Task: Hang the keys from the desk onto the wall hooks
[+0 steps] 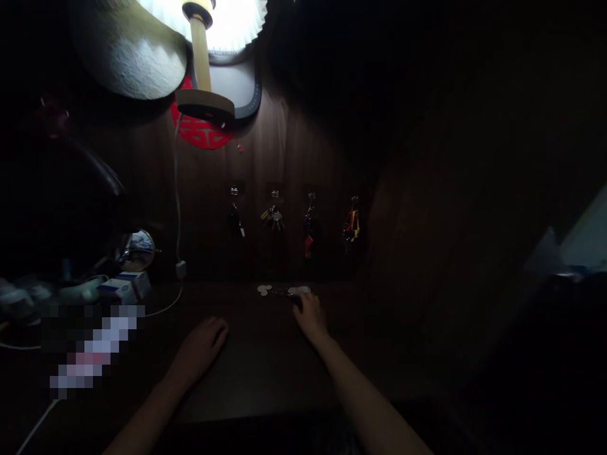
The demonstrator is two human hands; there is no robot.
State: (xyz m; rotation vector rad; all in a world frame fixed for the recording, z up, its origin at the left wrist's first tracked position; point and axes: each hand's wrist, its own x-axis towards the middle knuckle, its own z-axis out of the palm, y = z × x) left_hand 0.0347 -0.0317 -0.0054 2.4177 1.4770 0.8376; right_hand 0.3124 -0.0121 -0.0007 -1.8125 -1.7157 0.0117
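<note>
My right hand (310, 314) reaches to the back of the dark desk, palm down. Its fingers are bent and pressed on what looks like a keychain (281, 292), a thin line of small metal pieces. At its left end lie several round white tags (264, 289); a longer white piece (298, 290) shows just beyond my fingertips. Shadow and the hand itself hide the exact grip. My left hand (205, 338) rests on the desk to the left, thumb a little apart from loosely bent fingers, holding nothing.
Several key bunches (274, 217) hang from wall hooks. A lit lamp (201, 54) is above, its white cord (177, 189) running down to the desk. On the left are small boxes (126, 285), a round mirror (137, 249) and bottles (16, 300). A blurred patch covers one item.
</note>
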